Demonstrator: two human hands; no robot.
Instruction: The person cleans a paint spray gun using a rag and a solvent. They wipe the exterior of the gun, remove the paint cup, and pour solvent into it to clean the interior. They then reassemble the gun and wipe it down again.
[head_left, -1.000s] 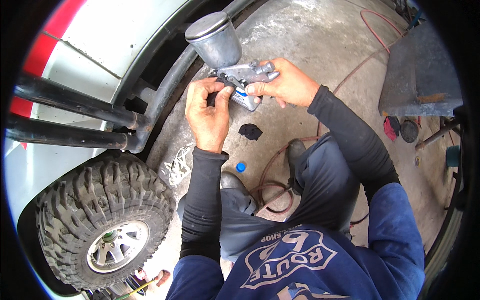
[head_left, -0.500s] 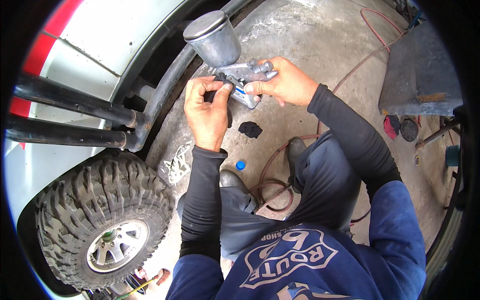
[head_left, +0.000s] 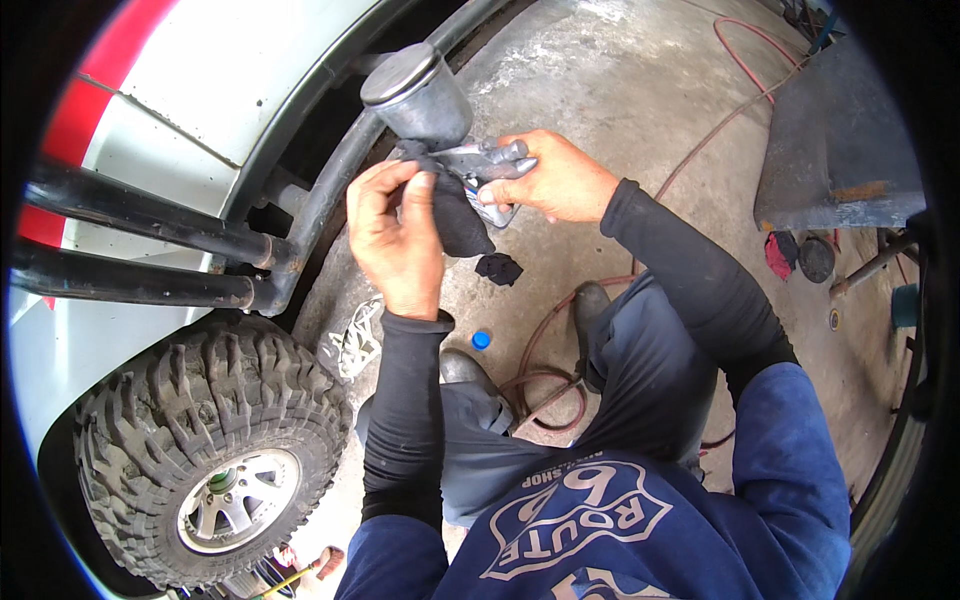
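Note:
A grey metal spray gun with a lidded metal cup on top is gripped by my right hand, fingers wrapped round its rear end. My left hand pinches a black cloth against the front of the gun, below the cup. Part of the cloth hangs down beside the thumb. The gun's front tip is hidden by cloth and fingers. Behind the gun, a silver tin with a blue and white label partly shows. A crumpled black cloth piece lies on the floor below.
At the left stand a white and red vehicle body, black side tubes and a knobby tyre. A blue cap and a reddish hose lie on the concrete near my boots. A dark metal box stands right.
My left hand has shifted a little left, and more of the black cloth now hangs down in view. The spray gun and its cup have moved slightly left and down.

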